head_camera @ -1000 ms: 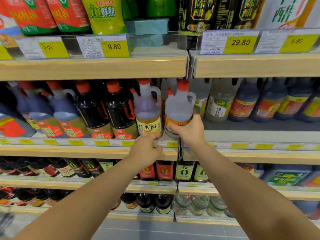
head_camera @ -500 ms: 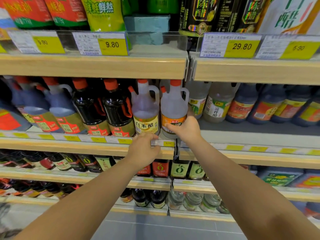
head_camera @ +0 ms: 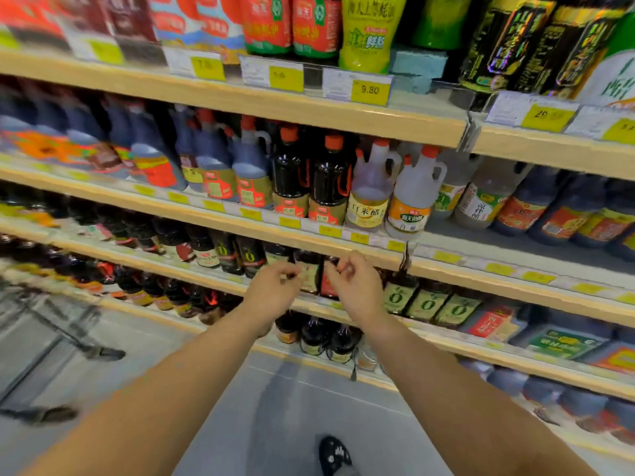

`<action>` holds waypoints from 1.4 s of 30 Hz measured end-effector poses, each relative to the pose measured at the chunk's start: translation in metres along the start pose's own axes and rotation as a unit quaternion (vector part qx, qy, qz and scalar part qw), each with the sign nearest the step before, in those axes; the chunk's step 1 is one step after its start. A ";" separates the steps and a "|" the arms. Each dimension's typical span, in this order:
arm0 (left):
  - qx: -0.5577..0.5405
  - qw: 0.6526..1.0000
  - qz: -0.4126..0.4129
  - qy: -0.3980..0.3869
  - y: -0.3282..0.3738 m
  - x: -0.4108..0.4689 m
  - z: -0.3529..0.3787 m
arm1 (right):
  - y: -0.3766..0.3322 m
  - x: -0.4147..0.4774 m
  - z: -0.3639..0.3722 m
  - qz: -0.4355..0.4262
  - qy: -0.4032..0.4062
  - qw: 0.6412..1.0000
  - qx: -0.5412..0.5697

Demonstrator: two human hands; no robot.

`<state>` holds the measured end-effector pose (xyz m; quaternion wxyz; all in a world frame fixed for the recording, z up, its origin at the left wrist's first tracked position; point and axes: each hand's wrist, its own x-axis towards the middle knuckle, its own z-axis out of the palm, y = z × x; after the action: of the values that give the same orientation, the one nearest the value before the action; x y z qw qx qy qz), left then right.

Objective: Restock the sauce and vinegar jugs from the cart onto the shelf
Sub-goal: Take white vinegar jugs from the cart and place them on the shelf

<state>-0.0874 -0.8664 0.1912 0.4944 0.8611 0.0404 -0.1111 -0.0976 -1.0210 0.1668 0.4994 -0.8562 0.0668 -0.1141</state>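
Two clear vinegar jugs with orange caps stand side by side on the middle shelf point(head_camera: 343, 247): one with a yellow label point(head_camera: 371, 192) and one with an orange and green label point(head_camera: 414, 197). Dark sauce jugs point(head_camera: 311, 176) stand to their left. My left hand point(head_camera: 273, 288) and my right hand point(head_camera: 354, 286) hang in the air below that shelf, fingers loosely curled, holding nothing. Neither hand touches a jug.
Upper shelf point(head_camera: 275, 104) carries pouches and dark bottles behind price tags. Lower shelves hold small dark bottles point(head_camera: 213, 252). The cart's metal frame point(head_camera: 51, 324) shows blurred at the left over the grey floor. My shoe point(head_camera: 333, 453) is at the bottom.
My right hand has let go of the orange-labelled vinegar jug, which now stands on the shelf. Both hands have dropped away from the shelf edge. The view has swung left.
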 end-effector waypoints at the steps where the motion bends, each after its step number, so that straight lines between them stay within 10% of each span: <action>1: -0.035 0.999 -0.018 0.021 -0.013 -0.016 -0.015 | -0.013 -0.011 0.017 -0.002 -0.012 1.000 0.006; 28: -0.327 0.777 -0.232 0.485 -0.297 -0.156 -0.429 | -0.281 -0.110 0.480 -0.004 -0.412 0.897 0.161; 42: -0.391 0.716 -0.279 0.506 -0.417 -0.109 -0.584 | -0.353 -0.112 0.699 -0.038 -0.432 0.896 0.097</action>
<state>-0.1802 -0.1474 0.1488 0.6395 0.4685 0.5628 0.2340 -0.0219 -0.2342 0.1279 0.5552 -0.7701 -0.2000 0.2423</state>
